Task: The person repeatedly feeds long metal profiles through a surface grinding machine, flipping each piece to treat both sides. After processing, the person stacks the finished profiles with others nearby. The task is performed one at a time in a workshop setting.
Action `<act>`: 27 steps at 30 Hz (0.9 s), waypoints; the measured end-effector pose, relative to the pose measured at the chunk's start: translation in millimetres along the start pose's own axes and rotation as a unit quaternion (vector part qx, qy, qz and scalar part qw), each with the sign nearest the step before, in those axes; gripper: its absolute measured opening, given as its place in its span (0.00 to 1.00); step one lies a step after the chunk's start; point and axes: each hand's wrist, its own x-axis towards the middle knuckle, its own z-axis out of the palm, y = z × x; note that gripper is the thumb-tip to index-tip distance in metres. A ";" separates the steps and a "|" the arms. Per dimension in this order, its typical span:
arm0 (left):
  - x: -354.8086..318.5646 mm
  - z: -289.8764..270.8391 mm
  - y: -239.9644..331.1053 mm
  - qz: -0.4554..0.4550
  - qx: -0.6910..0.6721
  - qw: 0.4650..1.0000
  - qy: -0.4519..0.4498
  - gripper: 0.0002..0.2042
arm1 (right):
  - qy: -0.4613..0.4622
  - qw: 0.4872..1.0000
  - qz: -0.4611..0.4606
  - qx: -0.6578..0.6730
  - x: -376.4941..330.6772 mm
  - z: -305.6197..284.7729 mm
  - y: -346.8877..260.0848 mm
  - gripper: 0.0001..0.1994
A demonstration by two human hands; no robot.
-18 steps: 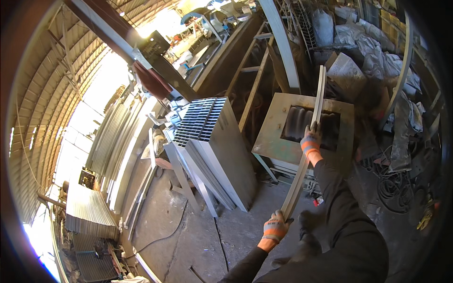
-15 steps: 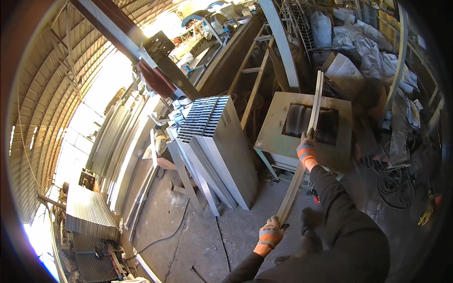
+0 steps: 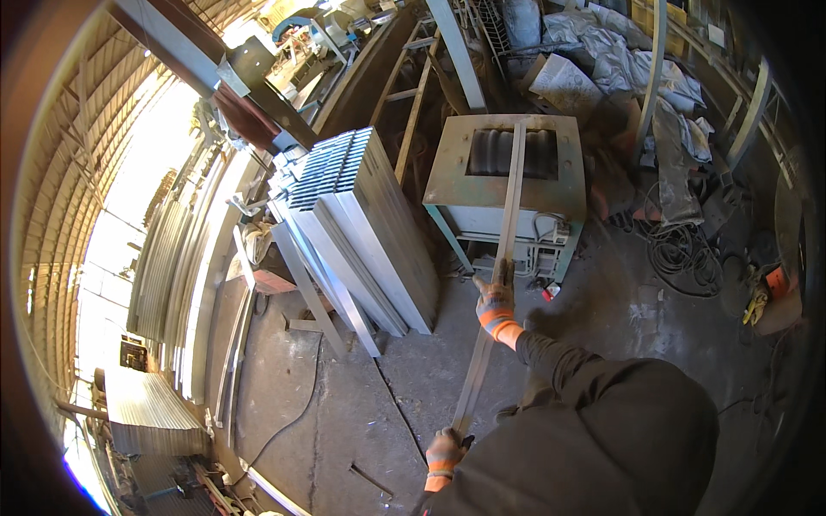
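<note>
A long, narrow grey metal bar (image 3: 514, 193) slants from low in the view up onto a grey-green box-shaped machine (image 3: 456, 153). Its far end lies across the machine's square opening, where a dark ribbed roller (image 3: 540, 155) shows. My left hand (image 3: 445, 456), in a grey and orange glove, is closed around the bar's near end. Farther along, my right hand (image 3: 496, 308), gloved alike, grips the bar below the machine's front edge, thumb to the left side. The undersides of both hands are hidden.
Left of the machine stands a tall stack of metal bars (image 3: 387, 232), several leaning on its side. A dark cable (image 3: 397, 408) crosses the concrete floor. Coiled hoses (image 3: 680, 258) lie at right, and corrugated sheets (image 3: 159, 400) are at far left.
The bar has come back toward me, so its far end now lies over the opening instead of past the machine. Both hands moved nearer and left; the view has shifted too.
</note>
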 end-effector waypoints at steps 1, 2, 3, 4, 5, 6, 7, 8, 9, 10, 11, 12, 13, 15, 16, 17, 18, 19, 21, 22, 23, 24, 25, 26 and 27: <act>-10.0 4.8 -12.0 -0.007 0.006 1.000 -0.016 0.33 | 0.024 0.999 -0.009 0.039 -17.5 -2.5 -3.4 0.31; -14.6 8.1 -22.4 -0.008 0.014 0.999 -0.038 0.33 | 0.039 0.997 -0.013 0.067 -29.8 -3.6 -4.6 0.31; -17.3 9.7 -31.8 -0.004 0.020 0.998 -0.058 0.34 | 0.071 0.992 -0.020 0.104 -33.7 -2.8 -3.7 0.31; -15.2 8.2 -39.3 0.007 0.024 0.996 -0.085 0.35 | 0.093 0.986 -0.024 0.133 -33.1 -1.4 -1.1 0.32; -12.7 2.4 -45.6 0.016 0.014 0.994 -0.111 0.36 | 0.111 0.980 -0.025 0.164 -29.1 0.6 2.2 0.32; -2.4 -8.1 -51.5 0.024 0.015 0.988 -0.152 0.37 | 0.034 0.978 0.004 0.205 -15.5 1.3 10.2 0.30; 8.8 -20.4 -53.8 0.001 -0.118 0.979 -0.169 0.39 | 0.090 0.962 0.021 0.255 -7.2 1.8 16.8 0.29; 20.4 -35.7 -54.4 -0.027 -0.216 0.956 -0.196 0.42 | 0.119 0.959 -0.005 0.259 10.4 1.2 27.5 0.30; 41.5 -49.0 -47.5 -0.036 -0.314 0.924 -0.213 0.44 | 0.154 0.951 -0.023 0.267 30.4 -1.1 39.9 0.31; 69.1 -62.5 -36.8 -0.020 -0.365 0.915 -0.172 0.45 | 0.173 0.950 -0.018 0.257 45.9 -1.8 46.6 0.33; 104.0 -69.4 -18.3 0.015 -0.358 0.926 -0.119 0.41 | 0.130 0.915 0.035 0.380 64.4 -0.8 53.7 0.35; 139.9 -77.2 1.2 -0.056 -0.404 0.886 -0.220 0.39 | 0.107 0.907 0.054 0.404 88.9 -0.5 65.1 0.35; 170.3 -85.3 21.5 -0.135 -0.444 0.828 -0.316 0.38 | 0.106 0.893 0.066 0.432 116.6 -1.1 78.4 0.33; 220.6 -89.4 79.9 -0.162 -0.458 0.824 -0.290 0.33 | 0.165 0.862 0.031 0.478 177.2 -2.6 109.8 0.28; 246.5 -90.2 109.4 -0.160 -0.394 0.859 -0.285 0.31 | 0.151 0.897 0.036 0.413 213.6 -3.2 127.4 0.29; 274.8 -90.8 135.5 -0.149 -0.333 0.890 -0.274 0.30 | 0.126 0.935 0.033 0.331 248.7 -3.0 143.0 0.27; 302.2 -89.4 162.6 -0.139 -0.397 0.875 -0.241 0.29 | 0.166 0.963 -0.022 0.210 285.0 -2.4 156.7 0.26; 329.0 -87.7 188.1 -0.105 -0.470 0.853 -0.202 0.29 | 0.210 0.974 -0.061 0.056 321.0 -2.4 171.1 0.24; 381.8 -84.0 232.0 -0.101 -0.434 0.874 -0.194 0.29 | 0.080 0.995 -0.047 0.045 392.5 6.9 181.7 0.31; 410.6 -80.7 253.4 -0.098 -0.429 0.879 -0.185 0.29 | 0.084 0.995 -0.058 -0.022 425.5 12.3 186.6 0.31; 438.3 -78.4 274.0 -0.059 -0.433 0.886 -0.158 0.30 | 0.062 0.993 -0.060 -0.077 457.8 18.6 190.3 0.32; 464.1 -79.0 291.9 -0.060 -0.407 0.900 -0.144 0.31 | 0.064 0.991 -0.059 -0.103 489.3 24.7 196.0 0.33; 488.3 -81.4 308.9 -0.053 -0.430 0.891 -0.135 0.32 | 0.061 0.989 -0.054 -0.126 518.6 31.0 202.7 0.34; 512.9 -83.6 327.1 -0.074 -0.437 0.887 -0.134 0.33 | 0.052 0.989 -0.054 -0.127 547.9 36.1 211.4 0.36; 534.9 -87.3 344.3 -0.095 -0.446 0.880 -0.135 0.33 | 0.045 0.987 -0.045 -0.146 571.0 41.3 220.4 0.36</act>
